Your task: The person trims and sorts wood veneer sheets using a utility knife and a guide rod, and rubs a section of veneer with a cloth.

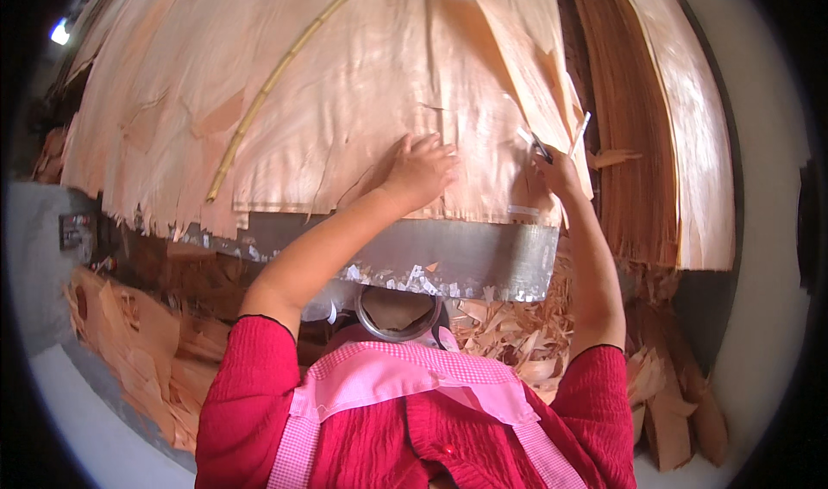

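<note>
A broad, thin sheet of pale pinkish wood veneer (336, 101) lies across the work surface in front of me. My left hand (423, 172) rests flat on it near its front edge, fingers spread and holding nothing. Close to the sheet's right edge, my right hand (561, 174) is closed round a small dark-handled tool (542, 150) with a light tip; its exact kind is not clear. A narrow white strip (585, 128) stands up beside that hand. Another pale strip (523, 210) lies at the sheet's front edge.
A long thin bamboo stick (276, 77) lies over the veneer. The grey table edge (423, 249) carries white scraps. Below it is a round metal-rimmed container (398, 312). Veneer offcuts (517, 338) heap underneath; darker stacked veneer (634, 144) stands at the right.
</note>
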Demonstrator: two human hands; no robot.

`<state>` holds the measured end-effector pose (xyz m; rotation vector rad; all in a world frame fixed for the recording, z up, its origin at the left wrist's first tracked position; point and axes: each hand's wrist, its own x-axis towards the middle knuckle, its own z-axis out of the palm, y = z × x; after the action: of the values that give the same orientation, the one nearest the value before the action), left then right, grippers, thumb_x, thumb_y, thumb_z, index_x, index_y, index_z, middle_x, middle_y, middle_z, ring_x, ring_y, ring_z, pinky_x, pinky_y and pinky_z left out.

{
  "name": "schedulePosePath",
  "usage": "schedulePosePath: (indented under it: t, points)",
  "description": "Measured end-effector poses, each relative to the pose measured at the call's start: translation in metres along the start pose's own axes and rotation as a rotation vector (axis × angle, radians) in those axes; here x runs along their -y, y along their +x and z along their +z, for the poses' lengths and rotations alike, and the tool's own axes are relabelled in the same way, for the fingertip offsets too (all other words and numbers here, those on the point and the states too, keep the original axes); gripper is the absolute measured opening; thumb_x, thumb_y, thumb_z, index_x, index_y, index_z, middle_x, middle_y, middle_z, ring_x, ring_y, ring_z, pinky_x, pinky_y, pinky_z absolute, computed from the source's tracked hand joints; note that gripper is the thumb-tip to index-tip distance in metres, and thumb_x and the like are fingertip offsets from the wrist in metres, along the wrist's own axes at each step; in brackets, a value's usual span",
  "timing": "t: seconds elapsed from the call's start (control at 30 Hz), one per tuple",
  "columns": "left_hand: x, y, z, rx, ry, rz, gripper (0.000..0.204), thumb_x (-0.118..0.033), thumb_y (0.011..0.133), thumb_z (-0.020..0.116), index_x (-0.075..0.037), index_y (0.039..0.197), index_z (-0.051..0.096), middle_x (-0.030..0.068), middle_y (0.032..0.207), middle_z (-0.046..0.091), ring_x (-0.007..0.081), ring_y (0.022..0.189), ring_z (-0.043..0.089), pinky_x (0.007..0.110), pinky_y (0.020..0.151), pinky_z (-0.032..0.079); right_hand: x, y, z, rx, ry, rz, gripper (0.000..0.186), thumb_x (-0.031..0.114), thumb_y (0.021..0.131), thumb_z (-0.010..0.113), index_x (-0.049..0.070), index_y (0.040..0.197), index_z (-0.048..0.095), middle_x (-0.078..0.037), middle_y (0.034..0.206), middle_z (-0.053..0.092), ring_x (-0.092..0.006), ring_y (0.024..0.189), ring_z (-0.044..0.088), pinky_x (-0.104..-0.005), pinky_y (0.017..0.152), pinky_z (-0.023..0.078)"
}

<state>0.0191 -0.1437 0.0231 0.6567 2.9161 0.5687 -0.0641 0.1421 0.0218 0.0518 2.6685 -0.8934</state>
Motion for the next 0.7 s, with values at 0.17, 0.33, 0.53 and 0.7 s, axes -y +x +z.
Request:
schedulePosePath:
  t: [0.17, 0.33, 0.53, 0.7]
  points:
    - [0.004, 0.089, 0.001, -0.320, -0.045, 0.212, 0.031, -0.011, 0.086, 0.041, -0.011, 0.114, 0.054, 0.0047, 0.129, 0.046, 0.0251, 0.121, 0.039, 0.044, 0.098, 0.031, 0.001, -0.014, 0.013, -0.073, -0.026, -0.071, 0.039, 0.016, 0.080, 0.059, 0.008, 0.117, 0.055, -0.010, 0.081, 0.061, -0.0146, 0.072, 0.056, -0.0283, 0.067, 0.044]
    - [0.004, 0.186, 0.021, -0.172, 0.278, 0.348, 0.036, -0.015, 0.085, 0.041, -0.016, 0.120, 0.048, 0.0038, 0.128, 0.045, 0.0223, 0.125, 0.034, 0.050, 0.106, 0.018, 0.009, -0.017, 0.016, -0.070, -0.029, -0.156, 0.040, 0.014, 0.081, 0.060, 0.009, 0.120, 0.054, -0.003, 0.070, 0.056, -0.0088, 0.064, 0.050, -0.0241, 0.057, 0.043]
    - [-0.021, 0.186, -0.005, -0.019, 0.558, 0.505, 0.025, -0.011, 0.064, 0.064, -0.008, 0.089, 0.058, 0.0054, 0.091, 0.061, 0.0192, 0.091, 0.058, 0.034, 0.083, 0.041, -0.001, -0.072, -0.029, -0.220, 0.428, 0.260, 0.018, 0.019, 0.086, 0.053, 0.005, 0.098, 0.058, 0.001, 0.063, 0.053, -0.0069, 0.051, 0.046, -0.0216, 0.045, 0.036]
    - [-0.003, 0.170, -0.020, -0.051, 0.369, 0.364, 0.012, -0.012, 0.075, 0.057, -0.008, 0.083, 0.065, 0.0066, 0.095, 0.062, 0.0208, 0.096, 0.058, 0.033, 0.076, 0.047, -0.010, -0.154, -0.083, -0.159, 0.516, 0.108, 0.015, 0.015, 0.085, 0.054, 0.003, 0.076, 0.052, -0.002, 0.061, 0.051, -0.0075, 0.047, 0.045, -0.0233, 0.042, 0.035]
